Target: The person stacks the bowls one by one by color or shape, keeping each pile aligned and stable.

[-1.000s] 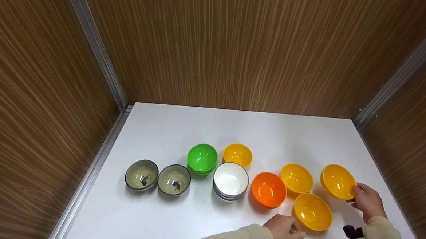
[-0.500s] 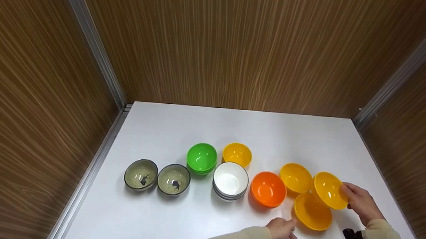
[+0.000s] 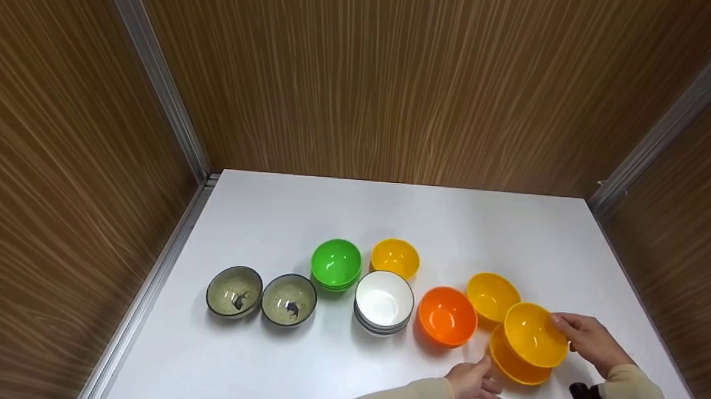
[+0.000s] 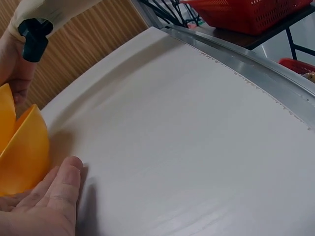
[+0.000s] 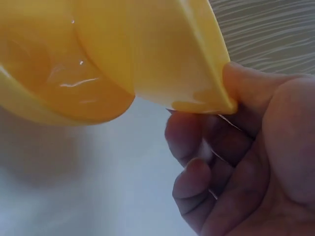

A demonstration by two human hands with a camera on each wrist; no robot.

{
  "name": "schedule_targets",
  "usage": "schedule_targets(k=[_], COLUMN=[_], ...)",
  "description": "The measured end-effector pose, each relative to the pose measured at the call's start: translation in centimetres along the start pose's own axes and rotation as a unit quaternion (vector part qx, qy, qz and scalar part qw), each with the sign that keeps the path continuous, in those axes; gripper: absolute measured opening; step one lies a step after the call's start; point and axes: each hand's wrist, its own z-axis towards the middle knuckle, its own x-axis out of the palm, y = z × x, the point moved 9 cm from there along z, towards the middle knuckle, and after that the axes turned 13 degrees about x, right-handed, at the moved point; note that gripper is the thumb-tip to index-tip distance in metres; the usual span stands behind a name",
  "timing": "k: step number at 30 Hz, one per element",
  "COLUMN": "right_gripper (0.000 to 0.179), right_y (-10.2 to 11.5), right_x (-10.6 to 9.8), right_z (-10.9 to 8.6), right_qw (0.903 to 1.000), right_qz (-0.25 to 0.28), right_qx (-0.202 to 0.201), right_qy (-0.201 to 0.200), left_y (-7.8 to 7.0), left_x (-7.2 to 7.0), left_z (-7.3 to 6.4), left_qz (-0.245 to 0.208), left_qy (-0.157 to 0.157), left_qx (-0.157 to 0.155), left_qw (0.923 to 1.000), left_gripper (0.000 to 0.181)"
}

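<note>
My right hand (image 3: 591,342) pinches the right rim of a yellow bowl (image 3: 536,333), thumb on the inside and fingers beneath. That bowl is tilted over a second yellow bowl (image 3: 515,371) on the table and hides much of its inside. In the right wrist view, the held bowl (image 5: 172,54) overlaps the lower bowl (image 5: 83,93). My left hand (image 3: 472,389) lies beside the lower bowl, fingers extended and thumb close to its left side; whether it touches cannot be made out. Behind them sits another yellow bowl (image 3: 489,296), with an orange bowl (image 3: 447,317) to the left.
Further left stand a white bowl stack (image 3: 385,299), a green bowl stack (image 3: 335,263), a yellow bowl (image 3: 395,257) and two grey-green bowls (image 3: 234,291) with dark rims. Wood-grain panels (image 3: 398,86) enclose the white table (image 3: 298,373). A red basket (image 4: 231,14) stands outside.
My right hand has brought the yellow bowl left and toward me, from the right side to over the lower yellow bowl. My left hand's fingers have straightened and turned beside that lower bowl.
</note>
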Motion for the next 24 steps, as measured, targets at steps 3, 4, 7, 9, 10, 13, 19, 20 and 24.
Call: schedule_targets(k=[3, 4, 7, 9, 10, 13, 19, 20, 24], right_gripper=[0.071, 0.070, 0.067, 0.065, 0.065, 0.065, 0.066, 0.066, 0.063], right_y=[0.1, 0.2, 0.2, 0.3, 0.3, 0.2, 0.4, 0.6, 0.9], right_x=[0.6, 0.8, 1.1, 1.4, 1.5, 1.8, 2.0, 2.0, 2.2], right_z=[0.2, 0.2, 0.3, 0.3, 0.3, 0.4, 0.6, 0.7, 0.9], right_qw=[0.9999, 0.9998, 0.9997, 0.9996, 0.9995, 0.9994, 0.9995, 0.9995, 0.9997], right_qz=[-0.007, -0.006, -0.001, 0.001, 0.000, -0.005, -0.012, -0.014, -0.010], right_qx=[0.005, 0.003, 0.002, -0.001, -0.004, 0.005, 0.010, 0.006, 0.005], right_qy=[0.013, 0.016, 0.024, 0.029, 0.032, 0.035, 0.027, 0.027, 0.023], left_y=[-0.2, -0.4, -0.8, -0.9, -1.0, -1.2, -1.4, -1.5, -1.7], left_x=[0.3, 0.4, 0.6, 0.7, 0.7, 0.9, 0.8, 0.7, 0.5], left_z=[0.0, 0.0, 0.0, 0.0, 0.0, 0.2, 0.4, 0.4, 0.4], left_qz=[-0.006, -0.007, -0.013, -0.020, -0.024, -0.036, -0.026, -0.024, -0.020], left_qy=[-0.001, -0.001, -0.001, 0.000, 0.002, 0.006, -0.005, -0.009, -0.022], left_qx=[0.004, 0.009, 0.015, 0.014, 0.016, 0.015, 0.013, 0.014, 0.027], left_qw=[1.0000, 0.9999, 0.9998, 0.9997, 0.9996, 0.9992, 0.9996, 0.9996, 0.9992], left_gripper=[0.059, 0.058, 0.055, 0.055, 0.054, 0.054, 0.052, 0.051, 0.050])
